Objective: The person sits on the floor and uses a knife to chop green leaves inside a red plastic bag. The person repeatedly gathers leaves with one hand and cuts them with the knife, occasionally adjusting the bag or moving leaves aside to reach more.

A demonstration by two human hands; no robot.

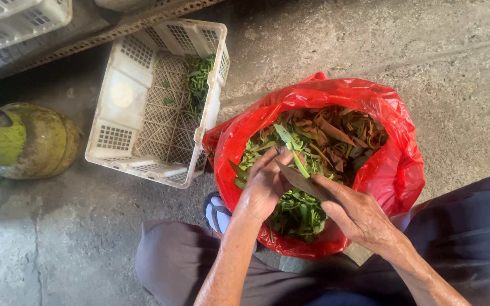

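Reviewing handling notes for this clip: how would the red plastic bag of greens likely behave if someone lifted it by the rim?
The red plastic bag looks thin and crinkled, so it would probably sag and lose its shape. It is heaped with leafy greens, likely light for its bulk. The rolled rim might slip or stretch, and the knife in the right hand could easily pierce it.

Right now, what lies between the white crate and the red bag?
Only a narrow strip of bare concrete floor separates the white crate from the red bag in the head view; nothing sits in it.

Two crates (pixel 160 102), one red bag (pixel 392 170)
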